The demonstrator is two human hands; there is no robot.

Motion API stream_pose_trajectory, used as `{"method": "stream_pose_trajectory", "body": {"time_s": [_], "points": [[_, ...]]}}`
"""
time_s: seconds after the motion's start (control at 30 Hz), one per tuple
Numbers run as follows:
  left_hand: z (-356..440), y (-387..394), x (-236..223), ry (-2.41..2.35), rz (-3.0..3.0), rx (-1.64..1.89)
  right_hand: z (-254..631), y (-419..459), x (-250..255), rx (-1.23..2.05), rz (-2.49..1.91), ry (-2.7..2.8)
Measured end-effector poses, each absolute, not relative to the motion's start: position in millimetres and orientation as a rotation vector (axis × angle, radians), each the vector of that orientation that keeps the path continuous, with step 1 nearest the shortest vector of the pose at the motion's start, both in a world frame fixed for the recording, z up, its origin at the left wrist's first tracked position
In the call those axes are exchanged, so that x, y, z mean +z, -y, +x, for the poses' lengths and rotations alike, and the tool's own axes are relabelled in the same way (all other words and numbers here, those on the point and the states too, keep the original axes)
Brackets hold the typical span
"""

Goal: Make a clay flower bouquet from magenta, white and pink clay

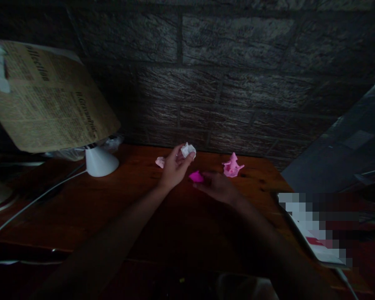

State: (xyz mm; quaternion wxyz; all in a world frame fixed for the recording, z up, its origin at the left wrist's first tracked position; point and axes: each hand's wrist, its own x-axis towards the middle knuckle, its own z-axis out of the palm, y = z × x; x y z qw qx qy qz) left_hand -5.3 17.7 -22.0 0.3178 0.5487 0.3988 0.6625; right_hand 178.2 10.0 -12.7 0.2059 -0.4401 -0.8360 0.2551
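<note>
My left hand (174,168) is closed around a small white crumpled piece (188,151), held up over the back of the wooden table (128,200). Lower and to the right, my right hand (220,187) pinches a bright magenta piece (196,176) with a pointed top; its material cannot be made out. A pale pink lump (160,162) lies just left of my left hand. Beyond my right hand, a pink figure (233,165) with a pointed top and arm-like sides stands on the table, touched by neither hand.
A lamp with a newspaper-print shade (56,96) and white base (101,161) stands at the left, its white cord (34,204) trailing forward. Behind rises a dark brick-patterned wall (200,75). A partly pixelated flat white object (318,246) lies along the right edge.
</note>
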Motion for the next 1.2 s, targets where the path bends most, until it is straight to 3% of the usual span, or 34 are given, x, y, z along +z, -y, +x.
{"method": "stream_pose_trajectory", "body": {"time_s": [0.37, 0.5, 0.67, 0.8, 0.97, 1.2], "points": [[8, -5, -16, -0.791, 1.331, 1.36, 182, -17, 4, 1.048, -1.041, 1.765], [4, -10, -13, -0.732, 1.123, 1.471, 192, -27, -4, 0.677, -1.174, 1.818], [-2, -16, -10, -0.689, 0.899, 1.527, 197, -32, -16, 0.316, -1.457, 2.391], [0, -11, -7, -0.698, 0.889, 1.411, 195, -30, -15, 0.354, -1.42, 2.28], [4, -7, -5, -0.681, 0.857, 1.278, 185, -17, -2, 0.501, -0.991, 1.743], [18, 2, -9, -0.629, 0.727, 1.234, 160, 8, -6, 0.374, -0.774, 1.901]]}}
